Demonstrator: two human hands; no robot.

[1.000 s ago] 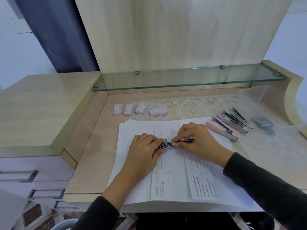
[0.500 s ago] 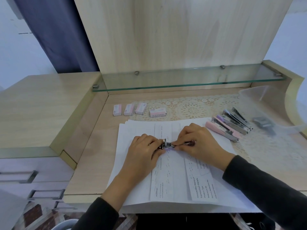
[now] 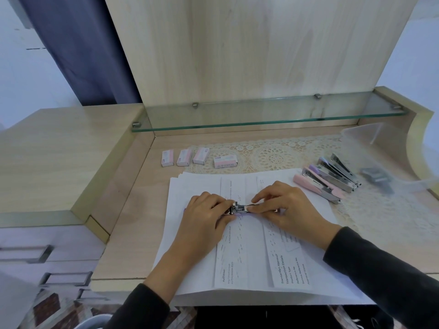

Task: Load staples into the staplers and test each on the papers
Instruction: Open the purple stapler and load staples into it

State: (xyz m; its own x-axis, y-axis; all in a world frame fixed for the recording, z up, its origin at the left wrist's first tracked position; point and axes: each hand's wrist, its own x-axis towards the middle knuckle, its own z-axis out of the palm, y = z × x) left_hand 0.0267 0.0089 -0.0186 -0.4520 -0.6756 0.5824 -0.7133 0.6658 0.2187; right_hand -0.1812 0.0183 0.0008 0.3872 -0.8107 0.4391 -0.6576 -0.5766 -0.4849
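Observation:
A small metal stapler (image 3: 240, 208) lies opened flat on the stack of white papers (image 3: 249, 252), its channel facing up. My left hand (image 3: 204, 217) grips its left end with curled fingers. My right hand (image 3: 288, 208) holds the right end, its fingertips pinching along the stapler's arm. Several more staplers (image 3: 327, 180), pink, lilac and grey, lie side by side at the right. Several pink staple boxes (image 3: 185, 157) sit in a row behind the papers.
A glass shelf (image 3: 261, 122) spans the back of the desk above a lace mat (image 3: 273, 154). A clear plastic container (image 3: 380, 157) holding a dark grey object stands at the far right. Drawers are at the lower left.
My right hand's fingers have shifted slightly along the stapler's arm. The left hand and the stapler have stayed in place.

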